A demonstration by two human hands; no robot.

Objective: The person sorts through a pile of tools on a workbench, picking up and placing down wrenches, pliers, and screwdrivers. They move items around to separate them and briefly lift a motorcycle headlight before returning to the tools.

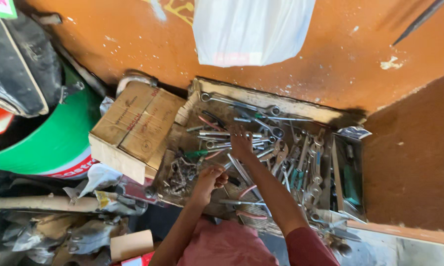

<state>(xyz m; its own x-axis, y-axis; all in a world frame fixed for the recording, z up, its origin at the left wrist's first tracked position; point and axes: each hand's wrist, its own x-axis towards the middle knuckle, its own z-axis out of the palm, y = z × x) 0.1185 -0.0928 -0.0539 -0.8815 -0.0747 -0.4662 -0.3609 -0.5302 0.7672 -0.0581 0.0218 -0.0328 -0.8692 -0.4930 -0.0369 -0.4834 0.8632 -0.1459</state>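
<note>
Orange wall (330, 54), scuffed and chipped, fills the far side of the scene, meeting a rough brown wall (414, 162) on the right. A white plastic bag (251, 29) hangs against the orange surface at the far middle. On the left sits a big green drum (54, 143) with a red and white band, and a black bag-like bundle (20, 64) rests on top of it. Near left, a heap of crumpled grey rags and paper (59, 231) lies around a long pale stick.

In the middle stands a shallow wooden tool tray (281, 103), grimy and packed with metal. A cardboard box (133, 128) sits on its left end, tilted, touching the tray. A smaller open metal box (347, 177) stands at the tray's right edge.

Inside the tray lies a spread of spanners and wrenches (301, 157), overlapping in all directions, with red-handled pliers (209, 123) toward the far left and a clump of small dark chain-like parts (180, 175) at the near left.

The right hand (241, 140) reaches farthest, fingers spread and pressed down on the spanners in the tray's middle, gripping nothing that can be made out. The left hand (209, 180) is nearer, fingers curled shut just right of the dark clump; what it holds, if anything, cannot be told.
</note>
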